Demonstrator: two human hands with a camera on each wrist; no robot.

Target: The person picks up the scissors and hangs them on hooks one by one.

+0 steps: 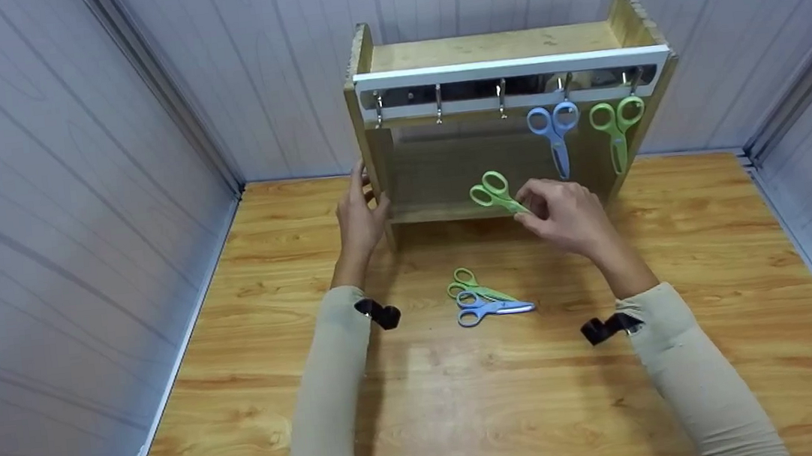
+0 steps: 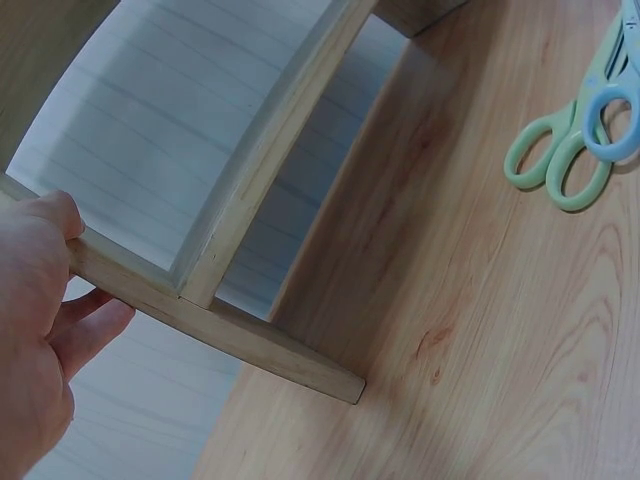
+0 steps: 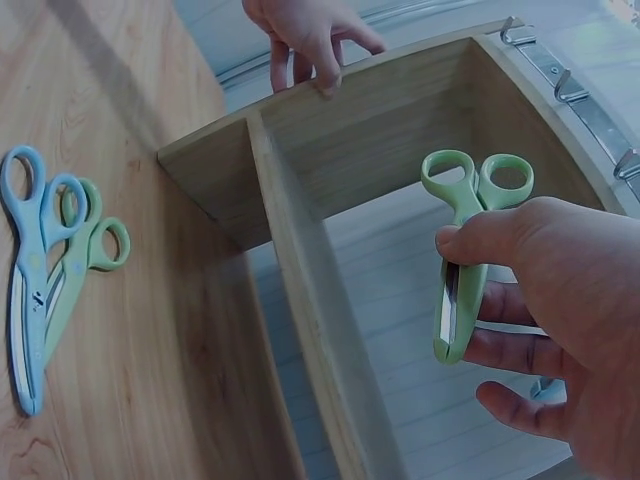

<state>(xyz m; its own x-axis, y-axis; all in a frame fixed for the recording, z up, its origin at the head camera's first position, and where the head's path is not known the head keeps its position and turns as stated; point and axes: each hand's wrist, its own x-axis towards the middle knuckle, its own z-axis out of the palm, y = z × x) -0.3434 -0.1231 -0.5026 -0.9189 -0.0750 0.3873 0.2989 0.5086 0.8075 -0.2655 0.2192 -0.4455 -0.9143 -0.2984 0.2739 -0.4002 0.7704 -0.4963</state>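
My right hand [image 1: 563, 215] pinches green scissors [image 3: 466, 225] near the pivot, with the ring handles pointing up and away from the palm. They hang in front of the wooden shelf [image 1: 493, 46], below its row of hooks. At the shelf's left side panel [image 2: 215, 325], my left hand [image 1: 360, 221] grips the edge, thumb on one face and fingers on the other. Blue scissors [image 1: 556, 138] and another green pair [image 1: 619, 134] hang from the two rightmost hooks. On the wooden floor, blue scissors [image 1: 494, 308] lie partly over green scissors [image 1: 466, 279].
A metal hook rail [image 1: 467, 91] on a white strip runs along the shelf's upper front; its three left hooks [image 1: 439, 104] hold nothing. Pale panelled walls [image 1: 73, 218] stand at the left, back and right. Wood-patterned flooring [image 1: 471, 417] spreads in front of the shelf.
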